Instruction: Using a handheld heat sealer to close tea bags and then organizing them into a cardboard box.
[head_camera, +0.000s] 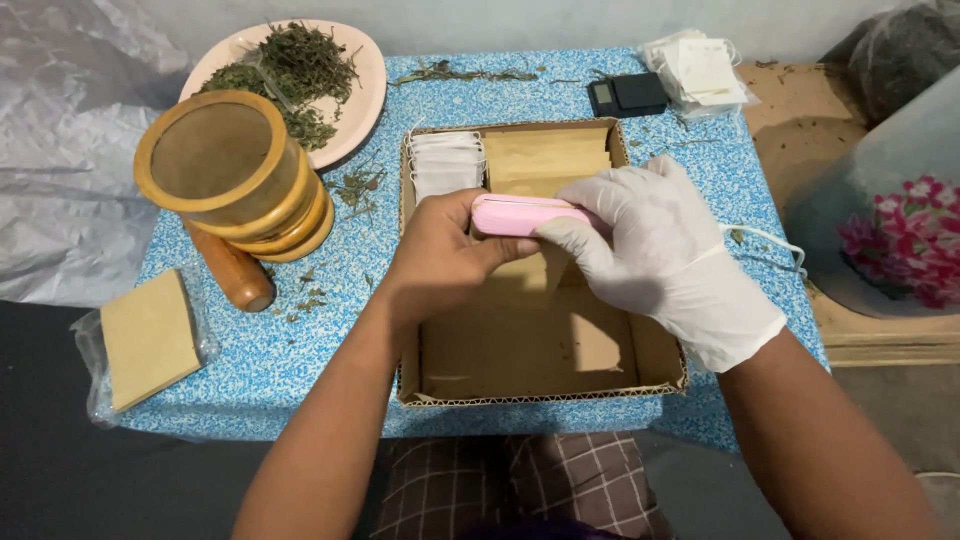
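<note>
while both your hands hover over the one cardboard tray (640, 350), your bare left hand (440, 255) and gloved right hand (655, 250) each clasp one pink sealer (520, 214) together.

Tan packets in clear bag (148, 340) front left, white sachet stack (700, 70) back right

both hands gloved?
No: only the right hand wears a white glove; the left hand is bare, both gripping the pink bar.
</note>
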